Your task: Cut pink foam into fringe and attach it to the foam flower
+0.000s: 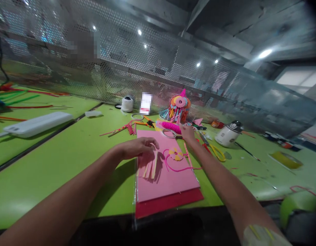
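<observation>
My left hand is over a stack of pink paper, its fingers curled around the top of a fringed paper strip in pink and pale yellow. The fringe hangs down toward the sheet. My right hand reaches to the far end of the stack, against the right end of a bundle of magenta yarn. Its fingertips are largely hidden, so its grip is unclear. Between my arms, a yellow and pink paper flower with a magenta cord lies on the pink paper.
Behind stands a colourful tasselled paper figure, beside a phone and a white spool. Yellow-handled scissors and a white glue-gun-like device lie right. A white power strip lies left on the green table.
</observation>
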The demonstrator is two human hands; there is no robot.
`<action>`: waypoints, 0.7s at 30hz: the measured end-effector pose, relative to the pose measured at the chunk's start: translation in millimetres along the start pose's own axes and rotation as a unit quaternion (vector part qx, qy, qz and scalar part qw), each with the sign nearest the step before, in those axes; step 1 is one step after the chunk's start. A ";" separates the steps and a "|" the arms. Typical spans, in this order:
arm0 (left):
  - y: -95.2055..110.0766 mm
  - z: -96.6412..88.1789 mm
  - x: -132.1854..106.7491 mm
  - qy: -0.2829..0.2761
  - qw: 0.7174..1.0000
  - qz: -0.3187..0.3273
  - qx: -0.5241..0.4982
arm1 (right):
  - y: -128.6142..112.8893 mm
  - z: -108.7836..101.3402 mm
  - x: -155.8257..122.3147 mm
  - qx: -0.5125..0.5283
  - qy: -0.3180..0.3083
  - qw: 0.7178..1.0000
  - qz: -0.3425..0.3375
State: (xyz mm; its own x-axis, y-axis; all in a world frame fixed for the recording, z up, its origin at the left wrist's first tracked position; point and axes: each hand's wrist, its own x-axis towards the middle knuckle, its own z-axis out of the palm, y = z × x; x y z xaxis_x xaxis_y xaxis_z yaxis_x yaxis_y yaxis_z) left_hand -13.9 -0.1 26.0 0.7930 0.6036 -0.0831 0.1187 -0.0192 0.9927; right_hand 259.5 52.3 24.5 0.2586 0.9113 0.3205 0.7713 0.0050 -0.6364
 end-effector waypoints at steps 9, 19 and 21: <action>10.2 18.3 -0.2 -0.016 1.000 -0.003 -0.001 | -55.3 -14.7 -99.4 0.172 -0.295 0.934 -0.101; 17.4 20.5 -0.9 -0.009 0.998 0.024 -0.052 | -72.7 -14.1 -107.4 0.286 -0.337 0.897 -0.016; 16.5 20.2 -0.7 -0.005 0.998 0.023 -0.054 | -75.2 -13.6 -110.1 0.305 -0.347 0.887 -0.015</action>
State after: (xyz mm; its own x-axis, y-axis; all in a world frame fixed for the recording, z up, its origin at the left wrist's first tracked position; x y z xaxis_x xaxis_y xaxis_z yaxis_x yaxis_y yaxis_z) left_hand -0.4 -16.9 40.7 0.8020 0.5962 -0.0371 0.0168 0.0396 0.9991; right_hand 181.0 -54.0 46.5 -0.3399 0.9400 -0.0297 0.2592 0.0633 -0.9637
